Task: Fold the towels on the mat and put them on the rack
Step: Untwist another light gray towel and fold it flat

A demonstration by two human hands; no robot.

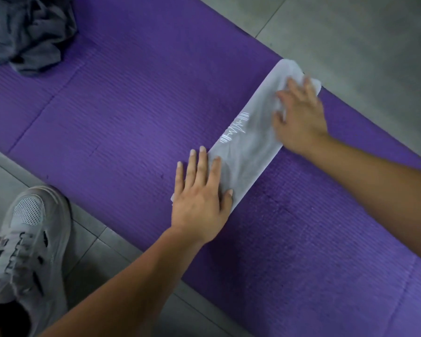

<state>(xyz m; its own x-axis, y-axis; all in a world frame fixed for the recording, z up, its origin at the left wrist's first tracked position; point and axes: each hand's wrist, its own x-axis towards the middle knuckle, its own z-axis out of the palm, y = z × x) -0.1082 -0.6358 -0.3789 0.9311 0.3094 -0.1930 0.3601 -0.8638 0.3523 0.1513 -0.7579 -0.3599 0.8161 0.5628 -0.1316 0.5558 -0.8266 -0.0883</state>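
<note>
At the centre right of the frame, a white towel (248, 147) lies on the purple mat (131, 105), folded into a long narrow strip that runs diagonally from the lower centre toward the upper right. The left hand (199, 203) rests flat on the near end of the strip, fingers (199, 164) straight and slightly spread, pressing down and gripping nothing. The right hand (299, 117) is motion-blurred; it lies on the far end, where the cloth is bunched, with fingers extended and spread. A crumpled pile of grey towels (27, 32) sits on the mat at the upper left. A white shoe (27, 239) stands on the tiled floor (362, 32) at the lower left.
</note>
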